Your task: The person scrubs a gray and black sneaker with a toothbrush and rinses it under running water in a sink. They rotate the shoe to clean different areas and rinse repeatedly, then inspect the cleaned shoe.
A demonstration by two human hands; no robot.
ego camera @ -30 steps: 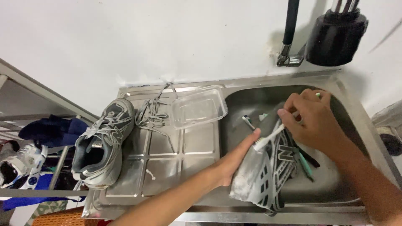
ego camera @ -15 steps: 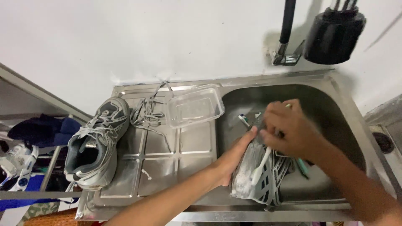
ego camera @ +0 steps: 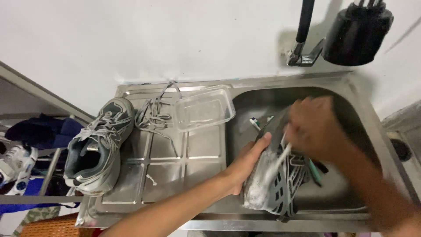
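Shoe (ego camera: 274,184) stands on end in the sink (ego camera: 351,87), gripped by my left hand (ego camera: 247,164); my blurred right hand (ego camera: 313,129) closes on a brush (ego camera: 274,164) against it.

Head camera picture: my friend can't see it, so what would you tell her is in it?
Two bare hands clean a grey sneaker over a steel sink: the left hand steadies it, the blurred right hand holds a white brush against it. Another grey sneaker, loose laces and a clear plastic tub lie on the draining board.

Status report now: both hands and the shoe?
Left hand grips soapy shoe over sink. Right hand scrubs with brush, blurred. Nothing blocking.
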